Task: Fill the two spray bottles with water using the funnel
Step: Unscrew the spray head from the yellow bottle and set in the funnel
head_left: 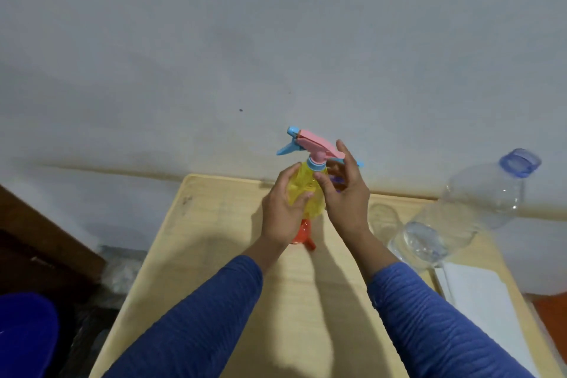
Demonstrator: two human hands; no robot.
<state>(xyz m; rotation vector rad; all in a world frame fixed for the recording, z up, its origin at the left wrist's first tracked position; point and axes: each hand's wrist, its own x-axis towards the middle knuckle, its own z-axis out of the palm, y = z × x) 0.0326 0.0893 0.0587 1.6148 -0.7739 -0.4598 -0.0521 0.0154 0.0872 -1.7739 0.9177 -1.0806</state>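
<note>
Fingers of left hand (281, 214) curl round yellow spray bottle (306, 193).

A light wooden table (214, 255) stands against a pale grey wall (276, 40). On its near right corner lies a white sheet-like object (487, 307), partly cut off by the frame edge. Left of the table, a dark brown wooden piece of furniture (36, 239) stands by the wall; a dark blue rounded object (24, 334) occupies the near left corner. An orange surface (552, 310) shows at the right edge.
</note>
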